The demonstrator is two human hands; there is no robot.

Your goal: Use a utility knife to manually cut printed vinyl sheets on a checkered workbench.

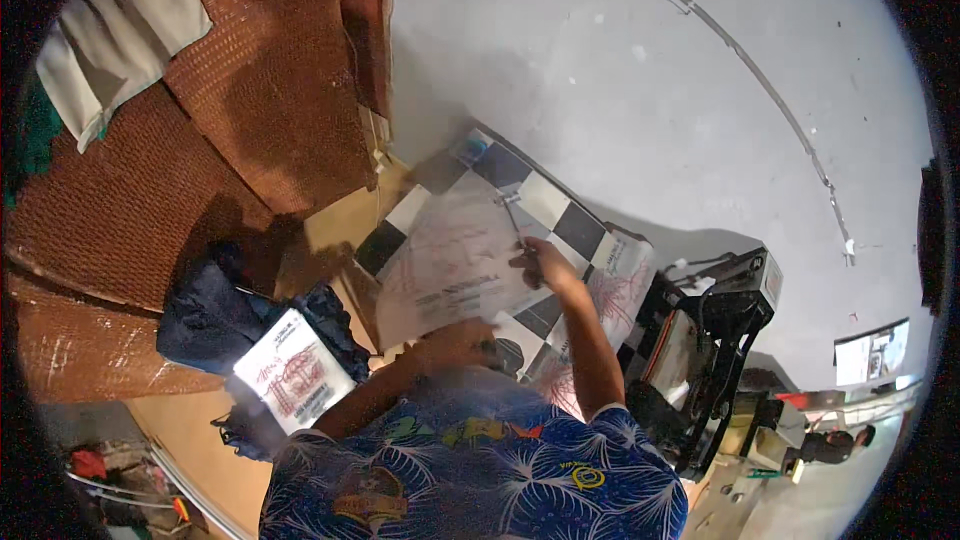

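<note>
A translucent film sheet with faint red and dark print is spread over a black-and-white checkered tabletop; motion blurs it. My left hand reaches across in front of me to the sheet's near edge. Its fingers are smeared, so their grip does not show. My right hand is closed around the handle of a slim tool with a silver crosswise head. That head is over the sheet's far right edge. To the right of my right forearm are more printed sheets with red line drawings.
A black press-like machine stands at the right. Dark blue cloth lies at the left, with a white printed piece against it. Brown woven panels rise at far left; a grey wall is beyond. Someone is far right.
</note>
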